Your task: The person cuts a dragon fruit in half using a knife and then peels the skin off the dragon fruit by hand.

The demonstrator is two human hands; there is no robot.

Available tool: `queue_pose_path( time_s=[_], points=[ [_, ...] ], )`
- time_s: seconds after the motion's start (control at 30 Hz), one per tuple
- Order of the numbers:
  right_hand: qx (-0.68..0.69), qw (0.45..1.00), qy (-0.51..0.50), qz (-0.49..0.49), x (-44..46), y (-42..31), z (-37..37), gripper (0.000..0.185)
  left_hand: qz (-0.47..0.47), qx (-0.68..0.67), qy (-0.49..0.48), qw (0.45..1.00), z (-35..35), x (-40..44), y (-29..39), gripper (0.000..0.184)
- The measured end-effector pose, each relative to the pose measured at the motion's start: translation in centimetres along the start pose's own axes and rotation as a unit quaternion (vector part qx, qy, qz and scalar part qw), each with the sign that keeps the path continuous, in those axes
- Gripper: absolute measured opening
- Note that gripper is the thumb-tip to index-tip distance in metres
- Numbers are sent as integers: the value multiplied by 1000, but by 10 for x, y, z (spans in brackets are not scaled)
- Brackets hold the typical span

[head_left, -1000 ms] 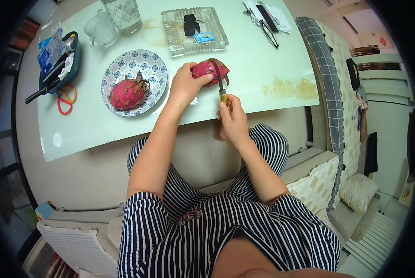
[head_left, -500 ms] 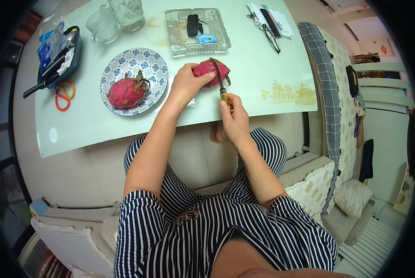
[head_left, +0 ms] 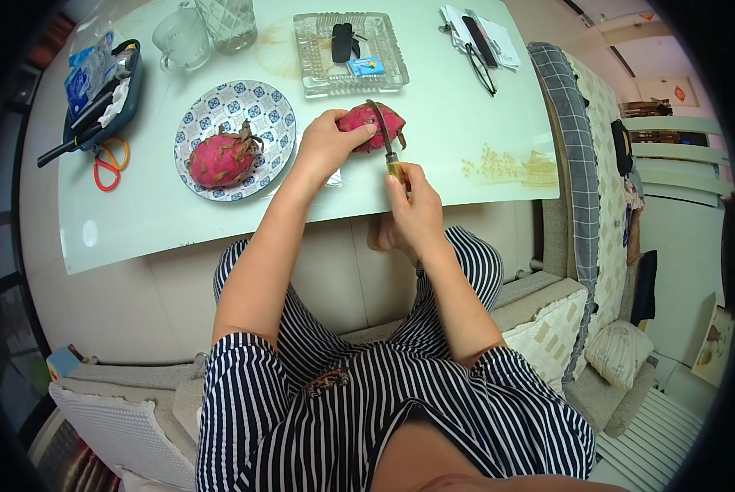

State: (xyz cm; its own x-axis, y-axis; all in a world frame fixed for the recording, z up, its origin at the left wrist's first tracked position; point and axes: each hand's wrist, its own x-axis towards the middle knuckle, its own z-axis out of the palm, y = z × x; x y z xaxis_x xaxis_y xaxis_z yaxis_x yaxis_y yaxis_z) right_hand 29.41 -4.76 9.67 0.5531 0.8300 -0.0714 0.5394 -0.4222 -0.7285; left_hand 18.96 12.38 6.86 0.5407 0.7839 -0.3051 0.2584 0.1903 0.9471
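My left hand [head_left: 332, 146] grips a pink dragon fruit [head_left: 391, 123] from its left side, with the thumb across the near face. In my right hand [head_left: 414, 199] is a knife [head_left: 384, 131] with a yellowish handle, held by fingers wrapped round it. The dark blade lies across the top of the fruit, pointing away from me; how deep it sits I cannot tell. To the left, a second dragon fruit [head_left: 220, 160] rests on a blue-and-white patterned plate [head_left: 262, 102].
A square glass ashtray [head_left: 308, 70] holding small items stands behind the fruit. Glass mugs [head_left: 180, 41], a dark basket [head_left: 125, 111] and orange-handled scissors [head_left: 107, 175] are at left. Papers and eyeglasses [head_left: 481, 70] lie at the far right. The table's near edge [head_left: 220, 238] runs before my knees.
The view has shifted slightly. Both hands keep their grip, and the blade stays across the dragon fruit with hardly any visible movement.
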Motion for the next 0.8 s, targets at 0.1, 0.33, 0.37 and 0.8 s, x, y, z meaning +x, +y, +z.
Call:
queue_pose_path(
  time_s=[0.1,0.33,0.37,0.8],
  points=[
    [-8,1000,-13,1,3,-1,-5,29,1,-4,-1,1000,-2,1,0,65],
    [-28,999,-19,4,7,-1,-4,29,-20,-18,-23,999,-5,-3,10,63],
    [-28,999,-19,4,4,0,-5,29,-19,-18,-23,999,-6,-4,11,63],
    [-29,999,-36,5,12,-4,-4,28,-37,-26,-38,998,-12,-5,20,60]
  ],
)
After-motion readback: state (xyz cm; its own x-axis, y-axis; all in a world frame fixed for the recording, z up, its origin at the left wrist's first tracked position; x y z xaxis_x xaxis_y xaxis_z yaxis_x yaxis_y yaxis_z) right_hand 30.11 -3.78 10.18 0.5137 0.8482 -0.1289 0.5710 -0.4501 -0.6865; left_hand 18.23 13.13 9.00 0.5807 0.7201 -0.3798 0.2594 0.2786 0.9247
